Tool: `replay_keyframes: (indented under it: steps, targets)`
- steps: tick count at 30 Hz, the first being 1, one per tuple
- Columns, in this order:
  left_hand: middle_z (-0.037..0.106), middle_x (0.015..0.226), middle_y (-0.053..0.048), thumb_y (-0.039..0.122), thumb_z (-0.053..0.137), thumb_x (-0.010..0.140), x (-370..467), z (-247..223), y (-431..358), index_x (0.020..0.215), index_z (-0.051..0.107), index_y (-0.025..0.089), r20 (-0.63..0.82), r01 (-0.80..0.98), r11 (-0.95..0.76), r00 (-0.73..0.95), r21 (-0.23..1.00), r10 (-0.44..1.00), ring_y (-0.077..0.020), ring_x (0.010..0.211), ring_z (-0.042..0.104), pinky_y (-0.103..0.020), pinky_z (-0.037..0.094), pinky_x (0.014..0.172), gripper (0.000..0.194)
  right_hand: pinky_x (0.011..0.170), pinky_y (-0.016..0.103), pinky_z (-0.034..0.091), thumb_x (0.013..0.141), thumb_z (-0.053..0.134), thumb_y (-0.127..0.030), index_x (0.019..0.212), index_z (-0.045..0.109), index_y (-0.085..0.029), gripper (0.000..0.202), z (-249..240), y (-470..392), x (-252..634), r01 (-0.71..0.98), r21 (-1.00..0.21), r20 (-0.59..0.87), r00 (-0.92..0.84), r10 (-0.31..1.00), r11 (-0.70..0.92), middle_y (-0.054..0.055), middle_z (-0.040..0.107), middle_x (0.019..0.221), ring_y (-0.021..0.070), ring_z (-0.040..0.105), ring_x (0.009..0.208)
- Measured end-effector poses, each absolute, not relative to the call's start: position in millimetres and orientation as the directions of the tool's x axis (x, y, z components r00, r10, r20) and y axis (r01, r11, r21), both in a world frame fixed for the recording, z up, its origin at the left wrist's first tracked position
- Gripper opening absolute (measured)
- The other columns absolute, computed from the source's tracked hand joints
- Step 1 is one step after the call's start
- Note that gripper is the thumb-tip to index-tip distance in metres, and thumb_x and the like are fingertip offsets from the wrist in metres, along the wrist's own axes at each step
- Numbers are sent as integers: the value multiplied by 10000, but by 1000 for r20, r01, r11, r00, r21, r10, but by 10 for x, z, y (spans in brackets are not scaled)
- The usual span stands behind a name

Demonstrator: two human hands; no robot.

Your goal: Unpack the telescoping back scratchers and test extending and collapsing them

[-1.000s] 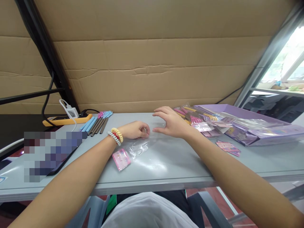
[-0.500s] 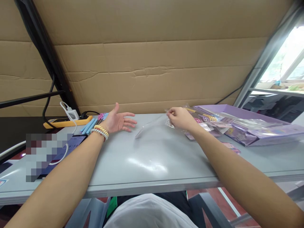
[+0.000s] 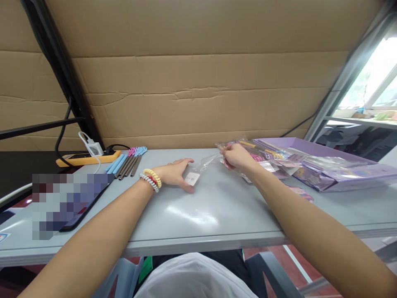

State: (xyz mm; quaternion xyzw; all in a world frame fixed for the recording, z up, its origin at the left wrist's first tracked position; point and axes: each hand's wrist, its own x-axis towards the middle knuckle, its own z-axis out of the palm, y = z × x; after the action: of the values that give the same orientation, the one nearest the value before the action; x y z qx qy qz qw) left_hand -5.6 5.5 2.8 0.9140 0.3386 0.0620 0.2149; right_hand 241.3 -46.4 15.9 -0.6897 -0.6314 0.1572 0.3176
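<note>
Clear plastic bag (image 3: pixel 208 162) lies between the two hands, over the middle of the counter (image 3: pixel 235 211), its white label (image 3: pixel 192 179) at the left end. Step looks like handling this bag at both ends. To do it well: keep the right pinch firm, close the left thumb and fingers lightly on the label end, pull the film just taut so it lies flat without creasing. Film looks thin and slippery, so a soft grip on the edge should beat a squeeze. Best to keep the right fingertips off the neighbouring packaged pens (image 3: pixel 273 154), which could snag and drag along.

Pose: left hand (image 3: pixel 173 173) low over the counter, thumb and fingers spread wide around the label; contact with it can't be told. Left forearm comes in from lower left, bracelets (image 3: pixel 151 179) at the wrist. Right hand (image 3: pixel 238 157) narrow, fingertips together on the bag's right end, back of the hand up, just beside the packaged pens; exact finger contact partly hidden. Right forearm slants in from lower right, in front of the purple box (image 3: pixel 366 176).
</note>
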Motion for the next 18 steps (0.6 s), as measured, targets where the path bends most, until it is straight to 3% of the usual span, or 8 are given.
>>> replay_keyframes:
  steps: [2,4,6,8,10,12,15,18]
  targets:
    - [597,1149,-105,526,682,623,-13,14,53,1284,468,197,53,545,-696,769,467,637,-273,1039,550,-370,408,887,769,538,289,383,783,499,-349,767,579,-143,221,179,-483,2392,767,-639,172,214,961,-56,73,587,518,155,524,465]
    - [635,963,-66,497,628,696,-2,35,67,1166,537,173,189,486,-679,720,550,668,-210,868,586,-327,436,782,578,551,274,395,748,514,-272,794,575,-152,142,214,-520,2365,789,-611,145,185,972,-59,51,605,543,145,537,481]
    - [625,883,-40,450,616,720,-16,80,93,1107,534,169,316,394,-607,591,691,743,-170,774,587,-300,442,714,486,564,258,411,706,537,-219,782,569,-165,98,259,-579,2330,818,-575,57,7,998,27,29,628,598,132,549,503]
    - [612,804,-26,413,612,728,-37,131,112,997,544,155,349,258,-500,462,826,815,-143,693,579,-287,441,667,379,577,249,431,695,562,-221,747,566,-168,75,313,-661,2282,795,-594,-121,-245,962,128,18,638,650,123,561,532]
    - [583,693,-14,396,621,721,-45,173,113,815,551,141,321,116,-401,420,909,849,-120,613,551,-279,436,635,280,588,249,447,710,598,-288,731,574,-160,132,366,-750,2221,729,-660,-280,-463,841,182,19,634,678,119,567,556]
    - [542,613,0,379,652,697,-37,200,89,677,529,141,282,11,-318,435,948,855,-98,560,511,-271,426,610,268,601,261,457,726,615,-413,749,584,-149,267,408,-821,2163,644,-738,-333,-607,722,201,31,634,705,124,574,575]
    - [505,566,13,332,687,664,-7,214,25,620,531,137,171,10,-214,568,977,805,-82,522,466,-254,395,559,254,620,285,464,753,536,-593,793,591,-135,464,423,-845,2123,572,-788,-259,-644,720,229,63,642,749,138,586,609]
    - [483,509,14,313,663,683,27,202,-42,569,531,141,29,176,-226,724,958,689,-81,491,433,-241,339,509,245,601,274,445,734,579,-589,958,580,-145,497,363,-780,2148,672,-675,13,-402,916,305,50,637,758,140,575,638]
